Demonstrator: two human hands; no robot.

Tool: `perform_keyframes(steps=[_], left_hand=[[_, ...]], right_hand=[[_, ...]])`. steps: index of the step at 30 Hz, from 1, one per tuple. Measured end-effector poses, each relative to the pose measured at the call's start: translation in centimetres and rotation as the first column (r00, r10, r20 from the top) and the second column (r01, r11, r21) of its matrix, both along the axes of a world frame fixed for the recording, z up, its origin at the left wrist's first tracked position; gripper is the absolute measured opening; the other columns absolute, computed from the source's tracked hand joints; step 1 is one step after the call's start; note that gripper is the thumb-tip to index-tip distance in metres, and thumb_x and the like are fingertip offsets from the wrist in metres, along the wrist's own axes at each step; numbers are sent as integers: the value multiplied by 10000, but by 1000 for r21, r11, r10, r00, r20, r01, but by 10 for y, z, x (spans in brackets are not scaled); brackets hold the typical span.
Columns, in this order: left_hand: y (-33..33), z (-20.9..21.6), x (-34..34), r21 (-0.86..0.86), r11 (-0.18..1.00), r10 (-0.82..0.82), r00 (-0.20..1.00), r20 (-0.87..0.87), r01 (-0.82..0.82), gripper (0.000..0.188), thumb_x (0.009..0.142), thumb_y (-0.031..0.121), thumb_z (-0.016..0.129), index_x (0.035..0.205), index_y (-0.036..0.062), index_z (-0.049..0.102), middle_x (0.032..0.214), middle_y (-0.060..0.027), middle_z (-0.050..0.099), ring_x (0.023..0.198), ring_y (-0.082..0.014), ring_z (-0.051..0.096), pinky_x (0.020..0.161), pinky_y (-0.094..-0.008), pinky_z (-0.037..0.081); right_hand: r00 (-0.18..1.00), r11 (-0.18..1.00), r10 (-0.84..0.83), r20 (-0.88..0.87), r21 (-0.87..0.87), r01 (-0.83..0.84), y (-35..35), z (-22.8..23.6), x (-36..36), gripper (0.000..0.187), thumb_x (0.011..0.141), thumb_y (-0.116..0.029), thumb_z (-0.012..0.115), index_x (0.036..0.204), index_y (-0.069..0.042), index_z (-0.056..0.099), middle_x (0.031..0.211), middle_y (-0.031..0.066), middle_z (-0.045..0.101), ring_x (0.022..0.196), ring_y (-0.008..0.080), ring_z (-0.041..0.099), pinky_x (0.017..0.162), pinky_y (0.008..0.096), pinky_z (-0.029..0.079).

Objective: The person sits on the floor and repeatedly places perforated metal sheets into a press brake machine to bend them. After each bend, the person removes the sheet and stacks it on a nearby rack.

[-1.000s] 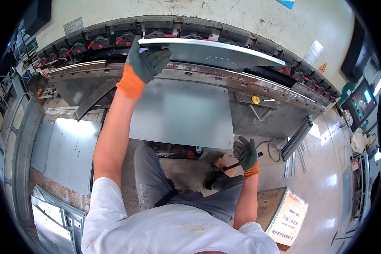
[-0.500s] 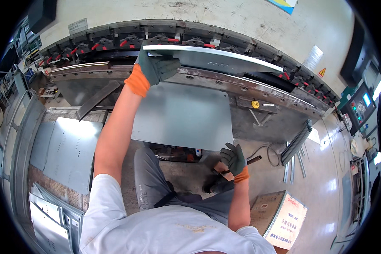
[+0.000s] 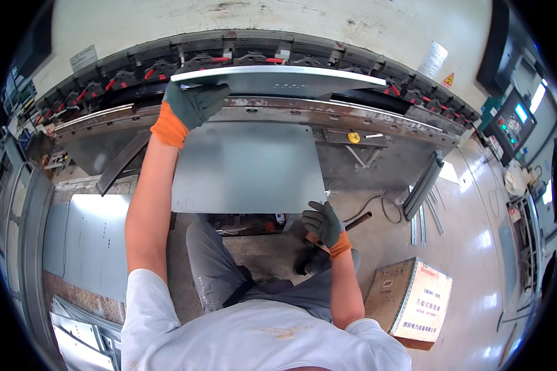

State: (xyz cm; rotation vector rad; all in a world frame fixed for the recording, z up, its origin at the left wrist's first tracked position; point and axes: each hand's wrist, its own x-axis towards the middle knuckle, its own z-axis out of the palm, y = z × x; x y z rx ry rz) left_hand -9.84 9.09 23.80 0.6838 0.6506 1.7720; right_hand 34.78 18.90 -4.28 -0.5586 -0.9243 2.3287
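Note:
My left hand [image 3: 192,106], in a dark green glove with an orange cuff, grips the left end of a bent sheet-metal panel [image 3: 278,81]. A bright narrow edge runs along the panel's top, and it lies along the jaw of a long press brake [image 3: 303,57]. Below it, a flat grey metal sheet [image 3: 247,167] extends from the machine toward my knees. My gloved right hand [image 3: 322,224] is at the sheet's near right corner, fingers loosely bent and apart. Whether they touch the sheet I cannot tell.
A yellow tape measure [image 3: 353,137] sits on a small bracket shelf. Metal sheets [image 3: 99,241] lie at left, with a dark bar [image 3: 124,162] slanting above them. A wooden box [image 3: 408,303] stands at lower right, and a lit control panel [image 3: 512,123] at far right.
The whole view has shifted, so the machine and sheets appear farther left. My left hand keeps its grip on the panel. The right hand stays by the sheet corner, its fingers slightly more bent.

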Motion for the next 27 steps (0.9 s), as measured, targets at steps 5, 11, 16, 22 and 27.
perform_keyframes(steps=[5, 11, 16, 22, 27], left_hand=[[4, -5, -9, 59, 997, -43, 998, 43, 41, 527, 1034, 349, 439, 1321, -80, 548, 1311, -299, 605, 1194, -416, 635, 991, -495, 573], [10, -5, -3, 118, 991, -74, 989, 125, 60, 444, 1041, 248, 431, 1319, -78, 549, 1339, -293, 586, 1233, -417, 603, 1040, -501, 547], [9, -12, -10, 175, 981, -113, 986, 125, 90, 408, 1019, 212, 485, 1304, -70, 561, 1317, -285, 603, 1221, -406, 606, 1056, -503, 538], [-17, -79, 17, 104, 993, -80, 977, 196, 61, 506, 1033, 323, 458, 1342, -74, 506, 1285, -264, 615, 1193, -374, 631, 969, -486, 589], [-49, -142, 154, -223, 964, 202, 946, 254, -146, 449, 982, 411, 578, 1308, 104, 560, 1229, -92, 615, 1045, -283, 657, 867, -477, 578]], right_hand=[[997, 999, -23, 78, 29, 20, -9, 7, -2, 558, 1044, -492, 506, 1394, -58, 547, 1159, 136, 699, 1032, 236, 692, 863, 353, 570], [996, 999, -30, 84, -24, 32, -11, 7, 0, 515, 1067, -446, 482, 1368, -37, 571, 1126, 181, 709, 995, 265, 709, 823, 362, 602], [995, 1000, -6, 97, 6, 6, -15, 12, -3, 575, 1033, -510, 525, 1370, -46, 570, 1134, 148, 706, 1002, 238, 698, 843, 354, 587], [993, 998, -12, 119, 66, 4, -25, 11, -10, 623, 1028, -509, 540, 1423, -28, 520, 1253, 162, 654, 1105, 275, 663, 936, 403, 556], [981, 969, -31, -192, 233, 76, -55, 3, -25, 661, 1044, -420, 545, 1545, -33, 354, 1452, 158, 525, 1313, 310, 535, 1095, 470, 451]])
